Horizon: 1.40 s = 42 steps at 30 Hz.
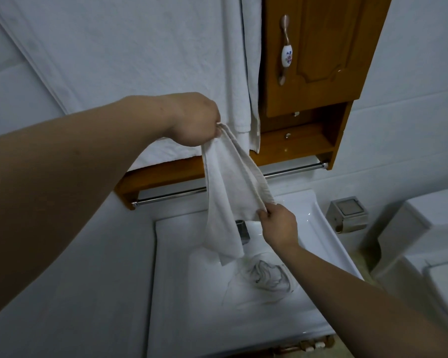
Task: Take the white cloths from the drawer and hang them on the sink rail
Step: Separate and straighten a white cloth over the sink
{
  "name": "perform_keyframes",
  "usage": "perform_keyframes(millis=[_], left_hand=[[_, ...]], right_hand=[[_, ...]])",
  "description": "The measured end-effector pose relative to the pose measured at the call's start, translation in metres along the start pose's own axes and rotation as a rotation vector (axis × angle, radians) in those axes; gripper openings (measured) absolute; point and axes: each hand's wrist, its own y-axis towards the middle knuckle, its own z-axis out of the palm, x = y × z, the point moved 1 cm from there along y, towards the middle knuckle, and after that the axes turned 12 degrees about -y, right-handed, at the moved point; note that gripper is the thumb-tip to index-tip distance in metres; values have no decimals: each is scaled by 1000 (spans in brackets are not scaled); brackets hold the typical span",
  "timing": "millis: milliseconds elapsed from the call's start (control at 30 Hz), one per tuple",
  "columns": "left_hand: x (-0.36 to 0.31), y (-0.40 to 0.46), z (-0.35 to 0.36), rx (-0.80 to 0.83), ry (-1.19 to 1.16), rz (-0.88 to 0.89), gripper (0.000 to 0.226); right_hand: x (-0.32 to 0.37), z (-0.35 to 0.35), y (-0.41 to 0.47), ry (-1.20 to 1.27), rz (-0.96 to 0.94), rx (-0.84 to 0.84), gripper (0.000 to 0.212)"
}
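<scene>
A person is standing at a white sink (318, 223), holding one white cloth (230, 192) stretched in the air in front of the rail (295, 171). The left hand (194, 120) is pinching the cloth's top edge shut; the right hand (277, 223) is gripping a lower corner. The cloth is hanging above the tap (242, 231), not yet over the rail, which is showing bare on both sides. A second crumpled cloth (264, 275) is lying in the basin, waiting. Large towels (130, 60) are hanging behind. So nothing seems hung yet; both cloths are left to do.
</scene>
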Motion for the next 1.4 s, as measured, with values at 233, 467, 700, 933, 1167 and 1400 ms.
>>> perform_keyframes(millis=[233,467,700,933,1167,1400], left_hand=[[19,-6,5,27,0,-61,39],[28,-8,12,46,-17,-97,40],[34,-8,17,47,-9,-109,40],[46,-15,27,36,-34,-119,41],[60,-19,32,38,-58,-137,39],[62,-19,38,46,-80,-128,38]], right_hand=[[-37,-11,-23,27,-251,-19,20],[-56,-28,-47,-37,-573,-148,57],[-69,-51,-48,-19,-616,-260,54],[-59,-93,-44,150,-504,-291,60],[-39,-141,-54,145,-579,-233,31],[-31,-164,-52,200,-463,-31,41]])
